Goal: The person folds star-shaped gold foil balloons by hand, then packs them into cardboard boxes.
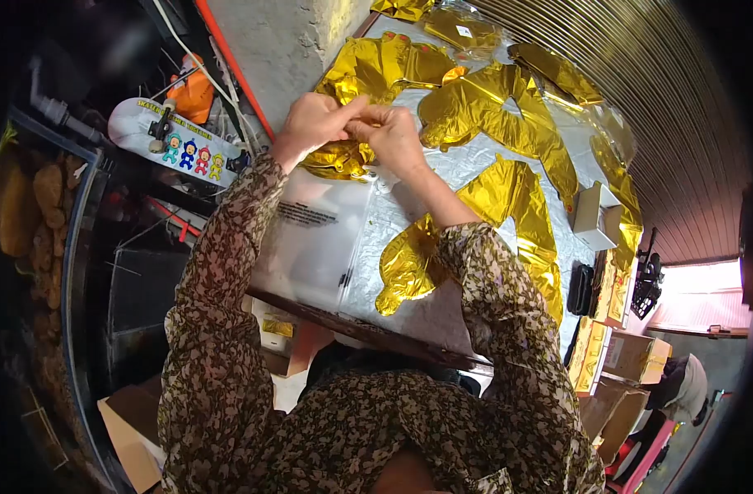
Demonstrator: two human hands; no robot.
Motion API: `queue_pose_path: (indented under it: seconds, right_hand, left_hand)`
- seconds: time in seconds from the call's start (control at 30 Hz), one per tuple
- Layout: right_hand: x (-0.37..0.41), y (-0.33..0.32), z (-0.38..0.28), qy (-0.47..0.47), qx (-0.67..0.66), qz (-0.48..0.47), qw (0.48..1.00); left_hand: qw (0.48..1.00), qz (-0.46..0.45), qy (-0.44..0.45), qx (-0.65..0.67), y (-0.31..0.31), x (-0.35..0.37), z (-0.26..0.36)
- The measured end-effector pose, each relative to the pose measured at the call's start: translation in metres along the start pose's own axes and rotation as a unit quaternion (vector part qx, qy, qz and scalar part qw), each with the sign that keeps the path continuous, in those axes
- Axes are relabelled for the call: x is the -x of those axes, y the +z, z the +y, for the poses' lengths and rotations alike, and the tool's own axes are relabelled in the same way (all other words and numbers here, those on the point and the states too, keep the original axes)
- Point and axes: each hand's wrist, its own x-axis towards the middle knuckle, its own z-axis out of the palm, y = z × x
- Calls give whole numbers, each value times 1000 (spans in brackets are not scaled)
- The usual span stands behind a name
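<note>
Head view from above: the left hand (317,119) and the right hand (393,138) are seen meeting tip to tip over the far part of a desk (426,317) covered in crinkled silver sheet. The fingers (347,107) of both hands are drawn narrow into a pinch. What is gripped between them is too small to be made out, but it is held directly above a folded gold foil balloon (337,160). That balloon is laid at the far end of a clear plastic bag (310,239) printed with black text, and it touches or overlaps the bag's edge. Other gold balloons (496,111) are spread flat across the desk to the right, with a small white box (594,216) set near its right edge. A skateboard with cartoon figures (179,142) is propped off the desk to the left. The step in hand is judged to be the folding down of one balloon into a small packet. The next move would call for the folds to be kept pressed flat while the bag's mouth is found and opened, so one hand would have to be freed without the slippery foil springing apart.
</note>
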Motion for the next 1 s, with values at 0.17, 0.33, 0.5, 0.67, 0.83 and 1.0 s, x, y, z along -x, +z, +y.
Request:
queue_pose_path:
  seconds: [0.17, 0.33, 0.5, 0.67, 0.83, 1.0]
  right_hand:
    - [3, -2, 8, 6, 90, 19, 996]
    - [13, 3, -13, -66, 211, 19, 975]
    - [-9, 3, 7, -44, 179, 82, 979]
    - [-53, -23, 4, -50, 37, 79, 995]
    - [-86, -63, -45, -81, 150, 64, 983]
    - [-101, -91, -79, -278, -8, -6, 960]
  left_hand:
    - [992, 12, -5, 122, -3, -9, -27]
    - [985, 56, 49, 154, 0, -4, -18]
    - [978, 73, 119, 152, 8, -14, -14]
    - [873, 70, 368, -311, 12, -29, -34]
    - [903, 69, 302, -298, 22, -20, -12]
    - [835, 76, 371, -399, 50, -77, -20]
